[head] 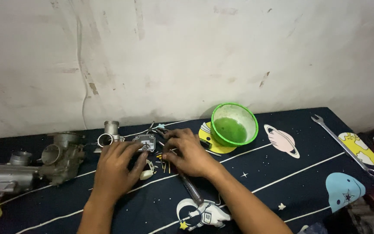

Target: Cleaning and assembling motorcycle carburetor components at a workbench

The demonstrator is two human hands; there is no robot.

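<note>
Cloth: dark navy table cover (pixel 282 182) printed with thin white orbit lines, stars and cartoon space figures; it carries everything here.
Near edge: a printed white astronaut (pixel 202 213) lies flat in the cloth between the two forearms, with a dark metal rod (pixel 190 189) running from it up under the right wrist.
Left hand (pixel 114 170): palm down, fingers bent and close together, fingertips touching the small grey metal carburettor part (pixel 144 142); whether it grips the part cannot be told.
Right hand (pixel 187 152): palm down, fingers curled together over small pieces just right of that part; what it pinches is hidden.
Small pieces: a white float piece (pixel 147 174) and thin brass-coloured pins (pixel 164 165) lie on the cloth between the hands.
Part's place: mid-table, toward the far edge, between both hands' fingertips.
Left side: a dull cast-metal carburettor body (pixel 61 158), rough and grey, with a second metal body (pixel 9 175) at the left edge and a short metal tube (pixel 109 132) near the far edge.
Far edge: a bright green plastic bowl (pixel 234 123), round, white-filmed inside with green liquid, on a yellow printed patch.
Right edge: a long shiny steel spanner (pixel 345 145) lies diagonally toward the far right corner.
Beyond: a stained, scuffed off-white wall (pixel 187 52).
</note>
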